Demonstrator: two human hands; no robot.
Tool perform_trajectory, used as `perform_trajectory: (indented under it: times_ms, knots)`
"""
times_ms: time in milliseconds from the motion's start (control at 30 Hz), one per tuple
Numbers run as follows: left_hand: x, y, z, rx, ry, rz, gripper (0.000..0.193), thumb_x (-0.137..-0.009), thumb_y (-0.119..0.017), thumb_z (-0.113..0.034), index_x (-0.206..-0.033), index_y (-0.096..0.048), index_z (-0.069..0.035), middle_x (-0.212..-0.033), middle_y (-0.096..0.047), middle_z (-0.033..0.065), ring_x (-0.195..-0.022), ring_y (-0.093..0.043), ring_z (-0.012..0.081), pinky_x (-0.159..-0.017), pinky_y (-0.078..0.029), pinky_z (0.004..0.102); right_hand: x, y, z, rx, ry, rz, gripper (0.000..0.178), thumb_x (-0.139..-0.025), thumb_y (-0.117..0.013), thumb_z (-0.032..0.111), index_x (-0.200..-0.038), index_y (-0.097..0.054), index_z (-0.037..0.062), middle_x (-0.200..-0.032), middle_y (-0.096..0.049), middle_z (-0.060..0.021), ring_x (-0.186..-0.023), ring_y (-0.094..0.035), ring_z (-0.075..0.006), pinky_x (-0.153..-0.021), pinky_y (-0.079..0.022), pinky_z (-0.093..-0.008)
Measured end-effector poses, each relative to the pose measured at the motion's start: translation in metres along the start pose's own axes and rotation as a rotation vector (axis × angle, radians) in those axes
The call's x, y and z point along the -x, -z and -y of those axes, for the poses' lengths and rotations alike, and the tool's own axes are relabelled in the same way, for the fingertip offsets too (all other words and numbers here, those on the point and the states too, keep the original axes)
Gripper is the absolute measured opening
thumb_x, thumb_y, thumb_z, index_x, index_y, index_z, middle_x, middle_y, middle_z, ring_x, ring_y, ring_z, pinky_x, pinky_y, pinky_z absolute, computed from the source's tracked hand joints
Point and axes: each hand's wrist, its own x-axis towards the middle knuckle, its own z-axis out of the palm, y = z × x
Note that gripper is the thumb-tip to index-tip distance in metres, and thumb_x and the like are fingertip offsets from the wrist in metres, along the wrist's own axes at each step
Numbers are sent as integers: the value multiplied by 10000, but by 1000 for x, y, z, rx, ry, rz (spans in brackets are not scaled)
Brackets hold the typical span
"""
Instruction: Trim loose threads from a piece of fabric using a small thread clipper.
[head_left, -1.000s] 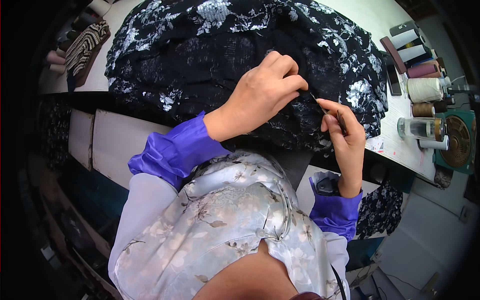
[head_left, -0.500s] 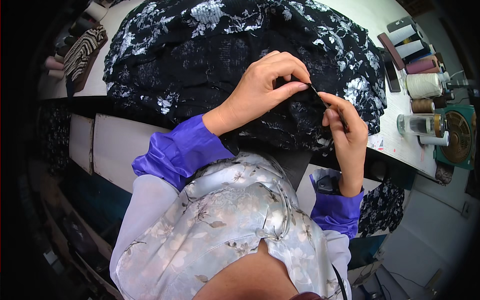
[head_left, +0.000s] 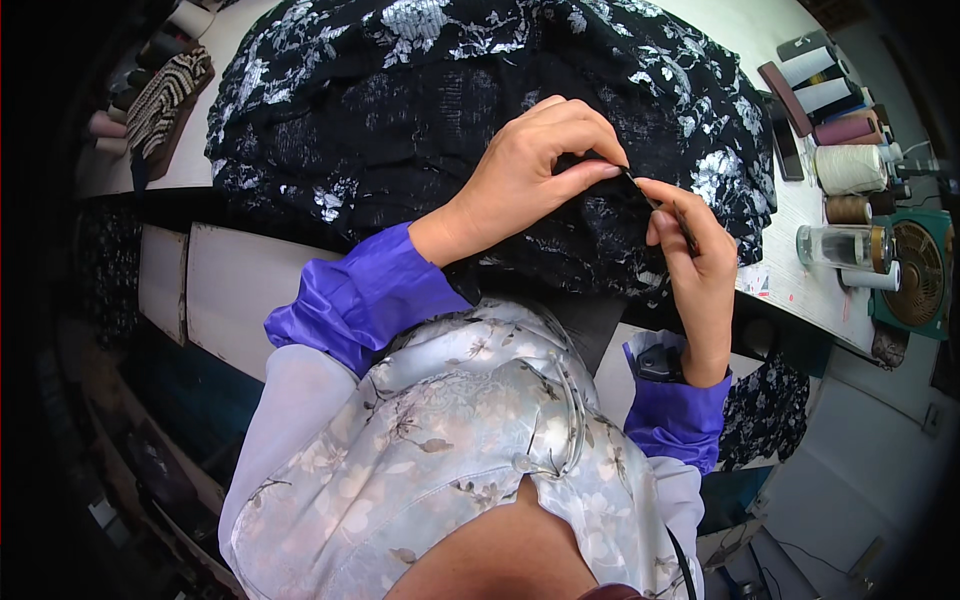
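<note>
A large heap of black fabric (head_left: 430, 110) with a silvery-white floral print is spread across the table. Over its right half, my left hand (head_left: 545, 165) pinches thumb and forefinger together on a small dark bit, too small to make out against the cloth. Close beside it, my right hand (head_left: 700, 255) grips a slim dark pointed tool (head_left: 688, 236) between thumb and fingers, its tip reaching to the left fingertips. Most of the tool's handle is hidden in the right palm. Purple cuffs cover both wrists.
At the right edge of the white table (head_left: 800, 290) stand several thread spools (head_left: 850, 170), a glass jar (head_left: 840, 248), a dark phone-like slab (head_left: 785, 145) and a green fan (head_left: 915, 270). A striped knit piece (head_left: 165, 100) and more spools lie at the far left.
Both hands stay almost in place. The fingers of my left hand have shifted slightly right, and the tool's tip has moved closer in under them.
</note>
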Motion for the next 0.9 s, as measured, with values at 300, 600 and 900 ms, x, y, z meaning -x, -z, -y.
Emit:
perform_trajectory:
  times_ms: [300,600,900]
  knots:
    - [2,1,-1,99,115,54,60,-834,-692,-62,-883,-697,-96,-971,-647,-30,-772,-525,48,-546,-374,185,-3,-4,-1,-5,53,-19,381,-820,-539,-130,-1143,-646,42,-782,-600,-75,-667,-569,-114,-630,-475,-244]
    - [10,3,-18,145,243,-147,89,-849,-664,-45,-938,-657,-40,-968,-623,30,-814,-544,99,-639,-436,220,-14,-9,1,-25,61,-21,306,-873,-556,-77,-1146,-629,40,-774,-603,-67,-658,-567,-99,-619,-469,-235]
    - [13,-3,-19,-100,-9,-45,94,-769,-728,-45,-807,-642,-40,-844,-609,44,-727,-541,162,-584,-415,272,-16,-8,9,-37,67,-38,235,-891,-571,-45,-1106,-632,28,-780,-623,-64,-655,-573,-98,-613,-472,-232]
